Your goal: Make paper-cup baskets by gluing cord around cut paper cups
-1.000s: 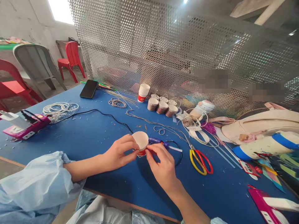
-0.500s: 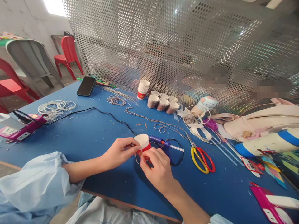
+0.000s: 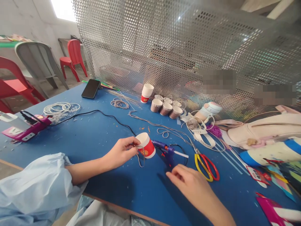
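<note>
My left hand [image 3: 121, 152] pinches a small red and white paper cup [image 3: 146, 145] by its base, tilted over the blue table [image 3: 98, 131]. A thin strand of cord hangs down from the cup beside my fingers. My right hand [image 3: 191, 183] hovers low to the right with its fingers loosely curled and nothing in them. It is close to a blue glue gun [image 3: 168, 150] lying on the table just behind it. Yellow and red scissors [image 3: 207, 164] lie to the right of the gun.
A black cable [image 3: 103, 115] runs across the table to the glue gun. At the back by a perforated metal screen [image 3: 178, 53] stand stacked cups [image 3: 146, 92] and wrapped cups [image 3: 166, 107]. A phone [image 3: 90, 88], cord coils [image 3: 61, 108], a pink device [image 3: 24, 129], a pale bag [image 3: 265, 130].
My right hand has let go of the cup and moved right and toward me, near the glue gun. My left hand has tipped the cup so its red side shows.
</note>
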A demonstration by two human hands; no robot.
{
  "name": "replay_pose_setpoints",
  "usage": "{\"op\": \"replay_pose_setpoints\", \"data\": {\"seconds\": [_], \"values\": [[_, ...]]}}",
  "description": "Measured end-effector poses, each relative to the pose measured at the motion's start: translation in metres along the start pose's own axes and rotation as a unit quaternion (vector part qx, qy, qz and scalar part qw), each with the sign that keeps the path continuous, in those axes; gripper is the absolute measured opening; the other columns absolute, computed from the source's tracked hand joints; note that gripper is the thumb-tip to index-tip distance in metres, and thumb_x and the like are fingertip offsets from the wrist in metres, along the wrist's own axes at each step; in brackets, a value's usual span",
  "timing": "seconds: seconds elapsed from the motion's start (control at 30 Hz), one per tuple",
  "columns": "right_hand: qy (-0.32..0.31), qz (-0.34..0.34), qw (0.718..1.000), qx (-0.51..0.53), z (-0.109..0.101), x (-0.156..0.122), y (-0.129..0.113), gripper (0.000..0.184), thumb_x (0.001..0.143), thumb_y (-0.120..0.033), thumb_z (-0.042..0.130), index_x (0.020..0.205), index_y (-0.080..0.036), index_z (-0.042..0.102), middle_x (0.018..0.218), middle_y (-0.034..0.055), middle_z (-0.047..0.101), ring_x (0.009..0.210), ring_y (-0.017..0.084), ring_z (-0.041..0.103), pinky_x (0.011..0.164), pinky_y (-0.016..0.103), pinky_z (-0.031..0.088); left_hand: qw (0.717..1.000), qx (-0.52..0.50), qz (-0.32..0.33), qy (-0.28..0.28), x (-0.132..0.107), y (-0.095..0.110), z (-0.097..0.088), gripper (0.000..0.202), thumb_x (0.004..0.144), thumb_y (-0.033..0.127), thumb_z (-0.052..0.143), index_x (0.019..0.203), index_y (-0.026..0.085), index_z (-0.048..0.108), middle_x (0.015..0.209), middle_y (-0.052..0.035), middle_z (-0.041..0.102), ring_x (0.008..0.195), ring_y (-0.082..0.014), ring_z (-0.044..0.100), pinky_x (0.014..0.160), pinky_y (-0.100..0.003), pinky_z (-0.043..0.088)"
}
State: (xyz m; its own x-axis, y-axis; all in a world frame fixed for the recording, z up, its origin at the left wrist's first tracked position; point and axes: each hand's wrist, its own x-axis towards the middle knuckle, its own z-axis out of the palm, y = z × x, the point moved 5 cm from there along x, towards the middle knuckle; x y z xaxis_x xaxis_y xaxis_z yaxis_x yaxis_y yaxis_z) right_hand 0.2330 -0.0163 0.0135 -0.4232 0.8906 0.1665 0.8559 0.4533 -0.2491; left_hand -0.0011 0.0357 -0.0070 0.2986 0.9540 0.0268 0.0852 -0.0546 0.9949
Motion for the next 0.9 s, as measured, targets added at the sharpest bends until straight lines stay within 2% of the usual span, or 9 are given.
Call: {"op": "replay_pose_setpoints", "data": {"seconds": [0.07, 0.2, 0.3, 0.37, 0.47, 0.6, 0.73, 0.8, 0.9], "values": [[0.018, 0.101, 0.994, -0.038, -0.005, 0.000, 0.030, 0.027, 0.086, -0.045, 0.062, 0.067, -0.026, 0.057, 0.059, -0.0026, 0.062, 0.048, 0.017, 0.057, 0.046, 0.028, 0.039, 1.000, -0.006, -0.003, -0.005, 0.000, -0.002, 0.001, 0.015, 0.078, 0.031, 0.059, 0.079, 0.016, 0.063, 0.073, -0.0036, 0.067, 0.067, -0.0157, 0.060, 0.064, -0.027, 0.049], [-0.007, 0.125, 0.990, 0.059, 0.007, 0.022, 0.045, 0.021, 0.083, -0.044, 0.062, 0.095, -0.027, 0.067, 0.090, 0.0025, 0.070, 0.079, 0.022, 0.066, 0.066, 0.031, 0.050, 1.000, -0.009, -0.001, -0.008, 0.000, -0.008, 0.004, 0.018, 0.078, 0.035, 0.063, 0.076, 0.017, 0.060, 0.072, -0.0035, 0.067, 0.065, -0.0165, 0.061, 0.062, -0.028, 0.049], [-0.030, 0.164, 0.974, 0.153, 0.025, 0.040, 0.044, 0.020, 0.083, -0.042, 0.059, 0.086, -0.023, 0.065, 0.076, 0.0006, 0.066, 0.069, 0.020, 0.063, 0.059, 0.029, 0.048, 1.000, 0.018, 0.006, 0.010, 0.002, -0.009, 0.002, 0.014, 0.076, 0.031, 0.063, 0.076, 0.017, 0.058, 0.072, -0.0024, 0.065, 0.065, -0.0157, 0.060, 0.063, -0.027, 0.048], [-0.022, 0.177, 0.969, 0.173, 0.032, 0.047, 0.042, 0.021, 0.082, -0.042, 0.057, 0.079, -0.022, 0.061, 0.066, -0.0016, 0.060, 0.060, 0.018, 0.058, 0.055, 0.028, 0.046, 0.999, 0.039, 0.014, 0.018, 0.002, -0.007, 0.001, 0.010, 0.075, 0.027, 0.061, 0.076, 0.017, 0.058, 0.072, -0.0016, 0.064, 0.065, -0.0143, 0.058, 0.063, -0.026, 0.047], [-0.008, 0.167, 0.970, 0.177, 0.031, 0.048, 0.039, 0.020, 0.084, -0.041, 0.054, 0.078, -0.022, 0.056, 0.067, -0.0013, 0.061, 0.062, 0.018, 0.059, 0.057, 0.029, 0.047, 0.998, 0.057, 0.020, 0.021, 0.003, -0.004, 0.000, 0.006, 0.075, 0.023, 0.058, 0.075, 0.017, 0.057, 0.070, 0.0000, 0.062, 0.064, -0.0124, 0.056, 0.061, -0.024, 0.046], [0.037, 0.168, 0.954, 0.247, 0.013, 0.037, 0.028, 0.023, 0.089, -0.044, 0.052, 0.087, -0.022, 0.057, 0.076, 0.0020, 0.068, 0.069, 0.020, 0.067, 0.066, 0.030, 0.054, 0.997, 0.072, 0.016, 0.036, 0.004, -0.006, -0.001, 0.004, 0.075, 0.022, 0.056, 0.074, 0.018, 0.056, 0.067, 0.0025, 0.061, 0.058, -0.0102, 0.054, 0.056, -0.021, 0.044], [0.093, 0.164, 0.934, 0.302, -0.001, 0.025, -0.001, 0.020, 0.089, -0.043, 0.057, 0.089, -0.024, 0.057, 0.061, -0.0027, 0.061, 0.055, 0.016, 0.063, 0.056, 0.026, 0.053, 0.994, 0.093, 0.026, 0.049, 0.005, -0.007, -0.003, 0.004, 0.077, 0.023, 0.056, 0.075, 0.018, 0.055, 0.067, 0.0026, 0.062, 0.058, -0.0103, 0.056, 0.055, -0.021, 0.044], [0.111, 0.131, 0.937, 0.304, -0.001, 0.022, -0.017, 0.014, 0.090, -0.038, 0.057, 0.093, -0.024, 0.056, 0.060, -0.0041, 0.057, 0.049, 0.013, 0.056, 0.051, 0.023, 0.050, 0.990, 0.120, 0.032, 0.060, 0.005, -0.006, -0.004, 0.004, 0.077, 0.022, 0.055, 0.075, 0.018, 0.055, 0.067, 0.0022, 0.063, 0.059, -0.0107, 0.057, 0.057, -0.021, 0.045], [0.127, 0.040, 0.952, 0.275, 0.005, 0.019, -0.035, 0.006, 0.092, -0.027, 0.055, 0.095, -0.023, 0.056, 0.076, -0.0002, 0.061, 0.055, 0.012, 0.056, 0.052, 0.021, 0.049, 0.985, 0.152, 0.042, 0.073, 0.005, -0.005, -0.005, 0.004, 0.079, 0.021, 0.054, 0.076, 0.018, 0.055, 0.066, 0.0022, 0.064, 0.058, -0.0103, 0.058, 0.057, -0.021, 0.045]]}}
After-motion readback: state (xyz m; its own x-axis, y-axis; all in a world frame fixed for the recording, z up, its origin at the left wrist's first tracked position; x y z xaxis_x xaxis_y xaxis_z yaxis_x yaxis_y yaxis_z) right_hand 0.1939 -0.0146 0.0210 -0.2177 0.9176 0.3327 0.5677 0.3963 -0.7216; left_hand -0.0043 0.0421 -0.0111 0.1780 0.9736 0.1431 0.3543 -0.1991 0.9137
